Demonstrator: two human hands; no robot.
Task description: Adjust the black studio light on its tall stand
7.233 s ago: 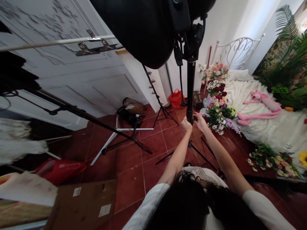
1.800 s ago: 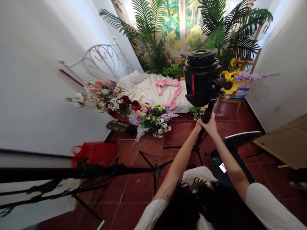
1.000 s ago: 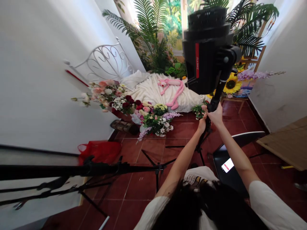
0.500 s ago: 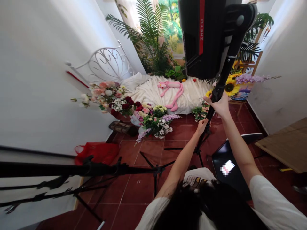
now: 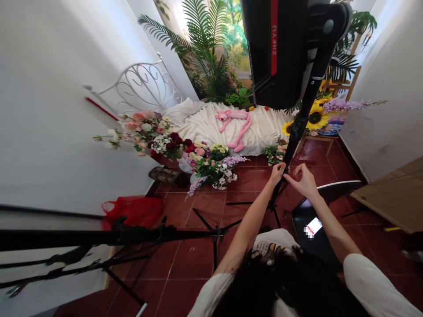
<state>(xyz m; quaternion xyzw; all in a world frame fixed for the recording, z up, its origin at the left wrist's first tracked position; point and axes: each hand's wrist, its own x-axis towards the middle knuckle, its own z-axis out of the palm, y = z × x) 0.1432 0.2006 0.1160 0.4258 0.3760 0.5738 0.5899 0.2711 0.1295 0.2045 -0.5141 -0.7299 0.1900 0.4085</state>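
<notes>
A black light stand (image 5: 300,119) rises in front of me, bearing a large black studio light (image 5: 279,57) with a red stripe lettered ZHEYU. My left hand (image 5: 278,173) is closed around the lower part of the pole. Just right of it, my right hand (image 5: 303,179) has its fingers apart and bent, with the thumb pointing at the pole. Nothing shows in that hand, and I cannot tell whether its thumb touches the stand. Below my right forearm, a phone (image 5: 314,226) with a lit screen lies on a black chair seat (image 5: 299,220).
A second black stand (image 5: 82,237) crosses the lower left, its legs spread over the red tiles. Bouquets (image 5: 214,169) stand before a bed with a cream blanket (image 5: 198,125) and a pink plush toy (image 5: 244,125). Sunflowers (image 5: 315,115) are at right; a red bag (image 5: 135,213) lies left.
My right hand has let go of the pole higher up and moved down beside my left hand. My left hand keeps its hold. The view has shifted slightly.
</notes>
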